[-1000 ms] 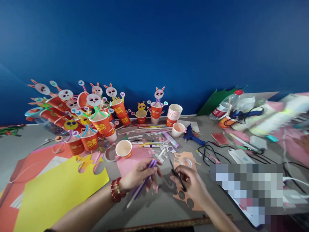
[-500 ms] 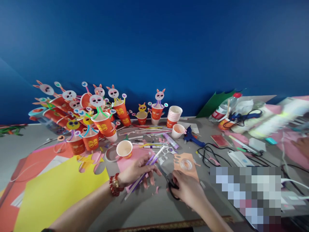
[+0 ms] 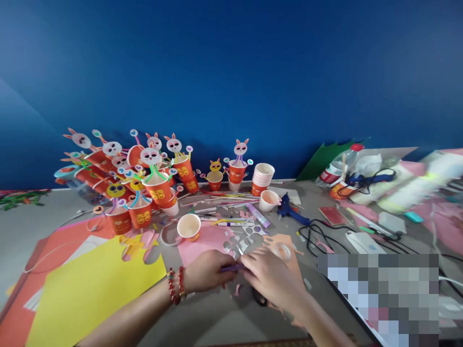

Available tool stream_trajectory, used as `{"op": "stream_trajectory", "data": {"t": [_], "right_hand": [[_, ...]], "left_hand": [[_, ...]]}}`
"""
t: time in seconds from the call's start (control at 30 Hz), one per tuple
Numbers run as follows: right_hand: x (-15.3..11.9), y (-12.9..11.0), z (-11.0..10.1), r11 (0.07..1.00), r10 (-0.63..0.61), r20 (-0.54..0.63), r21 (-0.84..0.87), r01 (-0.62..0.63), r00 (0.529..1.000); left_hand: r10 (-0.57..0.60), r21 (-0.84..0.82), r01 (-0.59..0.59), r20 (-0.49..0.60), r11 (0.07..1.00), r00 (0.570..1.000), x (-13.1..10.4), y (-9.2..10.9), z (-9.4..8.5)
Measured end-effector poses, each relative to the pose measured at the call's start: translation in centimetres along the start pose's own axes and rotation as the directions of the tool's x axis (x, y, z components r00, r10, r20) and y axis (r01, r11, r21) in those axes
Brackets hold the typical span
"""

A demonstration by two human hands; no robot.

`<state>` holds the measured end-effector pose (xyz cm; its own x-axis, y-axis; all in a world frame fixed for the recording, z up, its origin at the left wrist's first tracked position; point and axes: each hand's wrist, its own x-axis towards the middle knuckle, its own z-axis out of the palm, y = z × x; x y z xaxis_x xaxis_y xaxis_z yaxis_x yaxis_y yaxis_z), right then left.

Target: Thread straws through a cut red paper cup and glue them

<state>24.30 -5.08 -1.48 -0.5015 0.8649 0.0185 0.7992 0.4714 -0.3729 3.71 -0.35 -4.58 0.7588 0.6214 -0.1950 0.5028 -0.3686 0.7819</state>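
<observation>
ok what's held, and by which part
Purple strip, left hand and right hand either side of its visible stretch; whether the right also holds the scissors is unclear.

Our left forearm (image 3: 133, 312) is bare. Behind the left fingers (image 3: 218, 262), around the wrist, we wear two strands of small round red beads (image 3: 171, 285), side by side, their finer details blurred. Behind the right fingers (image 3: 251, 263), our wrist and right forearm (image 3: 316, 318) are bare too.
</observation>
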Motion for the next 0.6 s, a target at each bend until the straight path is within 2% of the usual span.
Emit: {"op": "stream_trajectory", "data": {"t": [0.07, 0.13, 0.2, 0.27, 0.33, 0.37, 0.4, 0.43, 0.5, 0.53, 0.57, 0.6], "right_hand": [[0.1, 0.1, 0.9, 0.992, 0.053, 0.066, 0.11, -0.06, 0.996], [-0.1, 0.5, 1.5, 0.964, 0.069, 0.074, 0.251, -0.085, 0.995], [-0.5, 1.1, 2.0, 0.926, 0.103, 0.05, 0.36, -0.114, 0.993], [-0.8, 1.8, 2.4, 0.872, 0.168, 0.014, 0.464, -0.155, 0.986], [-1.1, 2.2, 2.9, 0.767, 0.234, -0.004, 0.615, -0.183, 0.972], [-1.2, 2.3, 3.2, 0.693, 0.263, -0.005, 0.697, -0.185, 0.965], [-1.3, 2.3, 3.5, 0.61, 0.284, -0.007, 0.773, -0.175, 0.959], [-1.4, 2.1, 3.8, 0.526, 0.293, -0.007, 0.836, -0.155, 0.956], [-1.4, 1.4, 4.5, 0.396, 0.269, 0.004, 0.911, -0.114, 0.963], [-1.3, 0.9, 4.9, 0.369, 0.243, 0.016, 0.923, -0.108, 0.97], [-1.2, 0.5, 5.2, 0.374, 0.218, 0.029, 0.921, -0.111, 0.975], [-1.2, 0.1, 5.5, 0.416, 0.203, 0.038, 0.901, -0.121, 0.978]], "left_hand": [[0.044, 0.202, -0.03, -0.068, 0.979, 0.997, -0.5, 0.4, -0.4], [0.076, 0.321, -0.024, -0.15, 0.947, 0.986, -1.3, 1.1, -1.0], [0.21, 0.402, -0.09, -0.265, 0.911, 0.941, -2.5, 2.0, -1.6], [0.403, 0.462, -0.224, -0.336, 0.858, 0.851, -3.7, 2.7, -1.9], [0.53, 0.431, -0.349, -0.436, 0.832, 0.727, -4.8, 2.9, -1.7], [0.542, 0.387, -0.385, -0.513, 0.838, 0.665, -5.1, 2.8, -1.3], [0.511, 0.33, -0.39, -0.581, 0.859, 0.633, -5.3, 2.5, -0.8], [0.44, 0.251, -0.368, -0.622, 0.895, 0.648, -5.3, 2.3, -0.2], [0.215, 0.015, -0.262, -0.618, 0.965, 0.756, -4.9, 1.6, 1.0], [0.109, -0.118, -0.214, -0.575, 0.97, 0.811, -4.6, 1.3, 1.5], [0.028, -0.242, -0.184, -0.532, 0.953, 0.846, -4.2, 1.1, 2.0], [-0.032, -0.331, -0.161, -0.509, 0.93, 0.86, -3.8, 0.9, 2.3]]}}
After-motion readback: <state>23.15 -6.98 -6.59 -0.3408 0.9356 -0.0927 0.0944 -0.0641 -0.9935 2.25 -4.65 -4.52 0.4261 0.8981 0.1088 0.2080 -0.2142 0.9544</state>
